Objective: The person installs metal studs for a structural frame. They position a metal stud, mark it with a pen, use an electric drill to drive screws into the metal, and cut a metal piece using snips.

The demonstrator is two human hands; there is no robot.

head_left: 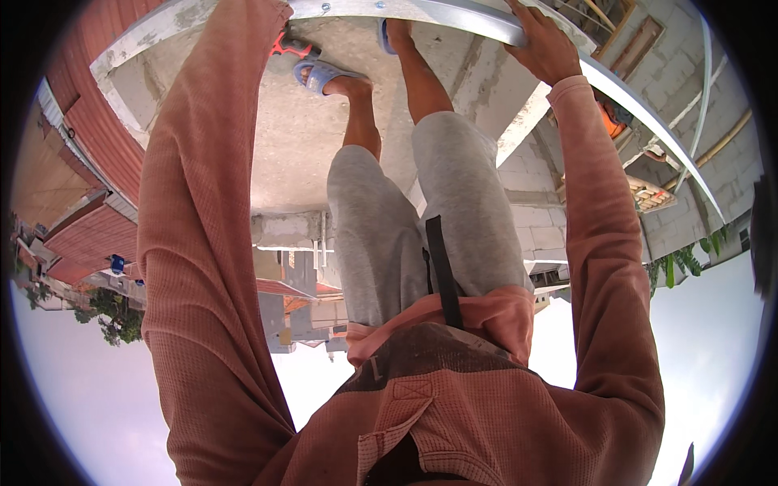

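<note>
Bar (454, 14) is stretching across beyond the feet (352, 86), right hand (546, 44) gripping it; left hand is hiding out of view, grip impossible to tell; red tool (293, 46) is lying beside one sandal (322, 76).

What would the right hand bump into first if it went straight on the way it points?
Probably the silver metal bar: the right hand appears to be gripping it, though depth is hard to judge.
</note>
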